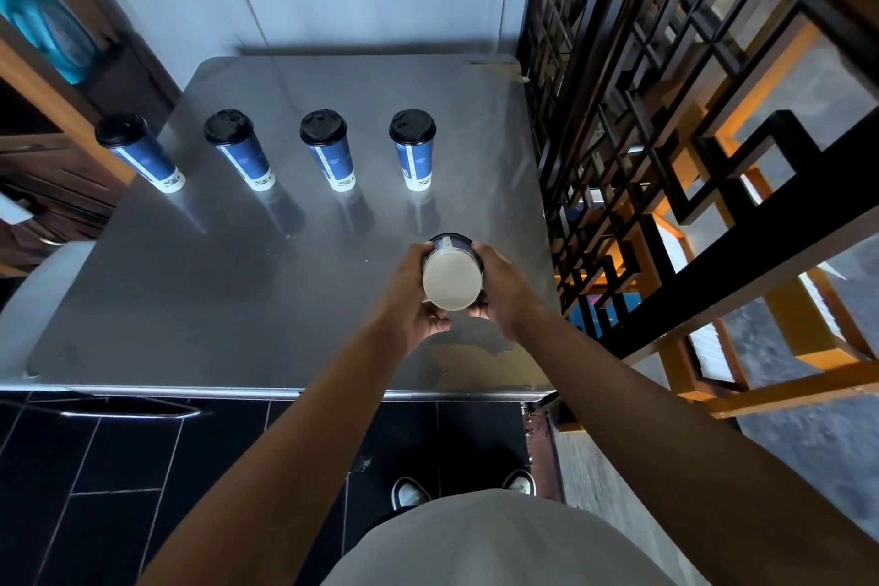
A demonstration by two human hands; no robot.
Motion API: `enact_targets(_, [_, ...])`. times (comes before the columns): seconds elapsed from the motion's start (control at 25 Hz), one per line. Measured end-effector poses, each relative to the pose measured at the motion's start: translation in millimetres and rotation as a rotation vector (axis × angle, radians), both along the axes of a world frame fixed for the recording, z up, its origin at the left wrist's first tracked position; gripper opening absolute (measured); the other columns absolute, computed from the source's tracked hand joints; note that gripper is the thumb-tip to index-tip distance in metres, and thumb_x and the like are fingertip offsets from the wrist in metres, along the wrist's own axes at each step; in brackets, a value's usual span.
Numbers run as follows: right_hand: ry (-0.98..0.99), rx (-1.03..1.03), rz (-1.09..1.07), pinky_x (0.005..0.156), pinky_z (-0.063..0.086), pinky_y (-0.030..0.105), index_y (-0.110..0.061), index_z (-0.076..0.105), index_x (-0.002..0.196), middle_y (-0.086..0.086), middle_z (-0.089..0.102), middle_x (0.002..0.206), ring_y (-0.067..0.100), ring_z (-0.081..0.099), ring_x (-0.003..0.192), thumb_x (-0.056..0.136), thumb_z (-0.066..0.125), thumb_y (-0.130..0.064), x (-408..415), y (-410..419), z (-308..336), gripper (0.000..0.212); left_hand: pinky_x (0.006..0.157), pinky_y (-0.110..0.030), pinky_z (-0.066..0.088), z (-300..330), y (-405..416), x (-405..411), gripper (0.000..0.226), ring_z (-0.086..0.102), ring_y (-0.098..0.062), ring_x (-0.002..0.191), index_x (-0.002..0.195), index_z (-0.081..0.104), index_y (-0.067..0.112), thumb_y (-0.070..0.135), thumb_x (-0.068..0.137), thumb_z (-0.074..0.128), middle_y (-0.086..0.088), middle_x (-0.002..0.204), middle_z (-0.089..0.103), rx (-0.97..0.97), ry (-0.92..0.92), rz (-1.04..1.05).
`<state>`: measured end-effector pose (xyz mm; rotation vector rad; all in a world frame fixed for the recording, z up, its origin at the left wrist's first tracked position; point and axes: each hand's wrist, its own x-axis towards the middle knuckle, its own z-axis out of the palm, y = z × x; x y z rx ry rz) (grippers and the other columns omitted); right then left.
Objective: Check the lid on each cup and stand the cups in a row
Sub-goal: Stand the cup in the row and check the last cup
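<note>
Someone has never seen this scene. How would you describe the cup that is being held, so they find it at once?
Start at the steel table with four blue cups standing in a row. Nearer than the row, toward the right end, the left hand and right hand hold a fifth cup. Unlike the upright ones, it is tipped, showing its pale round bottom.

— Where are the arms?
— Both stretched forward, bare forearms converging.
— And the hands?
— Left hand (418,295) and right hand (499,288) face each other, fingers (481,247) curled, gripping from either side.
</note>
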<state>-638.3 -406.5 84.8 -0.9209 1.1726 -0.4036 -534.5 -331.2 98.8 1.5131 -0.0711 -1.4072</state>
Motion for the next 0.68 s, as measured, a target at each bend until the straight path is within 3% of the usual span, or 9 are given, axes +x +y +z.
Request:
enact_targets(0.16, [-0.019, 0.021, -0.003, 0.078, 0.057, 0.043, -0.018, 0.062, 0.122, 0.008, 0.069, 0.095, 0.025, 0.065, 0.079, 0.103, 0.044, -0.041, -1.7, -0.8, -0.4, 0.035, 0.053, -0.026, 0.047, -3.9, -1.2, 2.2, 0.045, 0.057, -0.021, 0.063, 0.099, 0.065, 0.021, 0.062, 0.086, 0.051, -0.006, 0.082, 0.065, 0.048, -0.037, -0.048])
enact_targets(0.28, [-0.097, 0.049, -0.047, 0.076, 0.056, 0.038, -0.01, 0.057, 0.131, 0.015, 0.066, 0.114, 0.029, 0.065, 0.092, 0.102, 0.05, -0.03, -3.7, -3.3, -2.2, 0.036, 0.063, -0.036, 0.057, -11.7, -1.9, 3.0, 0.062, 0.071, -0.026, 0.079, 0.12, 0.062, 0.019, 0.066, 0.079, 0.063, -0.01, 0.102, 0.073, 0.089, -0.155, -0.051])
enact_targets(0.4, [-0.193, 0.024, -0.004, 0.091, 0.057, 0.042, 0.0, 0.048, 0.139, 0.024, 0.064, 0.129, 0.036, 0.067, 0.109, 0.093, 0.063, -0.008, -11.9, -5.6, -6.7, 0.049, 0.058, -0.032, 0.059, -24.0, 1.1, 14.1, 0.053, 0.075, -0.018, 0.068, 0.125, 0.064, 0.005, 0.045, 0.092, 0.071, -0.008, 0.092, 0.076, 0.009, -0.3, -0.01])
enact_targets(0.48, [-0.166, -0.072, 0.073, 0.097, 0.056, 0.044, 0.004, 0.054, 0.134, 0.023, 0.069, 0.12, 0.039, 0.068, 0.111, 0.085, 0.068, 0.002, -17.1, -6.8, -8.6, 0.051, 0.062, -0.031, 0.06, -29.2, 4.0, 22.4, 0.042, 0.077, -0.015, 0.072, 0.13, 0.065, 0.007, 0.031, 0.096, 0.07, -0.007, 0.096, 0.078, -0.072, -0.323, -0.066])
enact_targets(0.56, [-0.04, -0.224, 0.164, 0.097, 0.055, 0.043, -0.002, 0.062, 0.128, 0.014, 0.073, 0.117, 0.031, 0.069, 0.11, 0.079, 0.074, 0.002, -19.5, -9.7, -10.8, 0.05, 0.071, -0.032, 0.061, -32.8, 4.1, 27.1, 0.038, 0.077, -0.013, 0.079, 0.135, 0.062, 0.011, 0.017, 0.098, 0.067, -0.007, 0.106, 0.076, -0.147, -0.299, -0.084])
enact_targets(0.68, [0.103, -0.362, 0.216, 0.098, 0.052, 0.043, -0.018, 0.056, 0.138, 0.004, 0.067, 0.127, 0.021, 0.064, 0.116, 0.076, 0.081, -0.003, -19.9, -17.1, -10.8, 0.069, 0.069, -0.026, 0.061, -33.2, -3.3, 27.8, 0.044, 0.075, -0.005, 0.081, 0.132, 0.058, 0.02, -0.006, 0.096, 0.062, 0.0, 0.107, 0.071, -0.217, -0.291, -0.091])
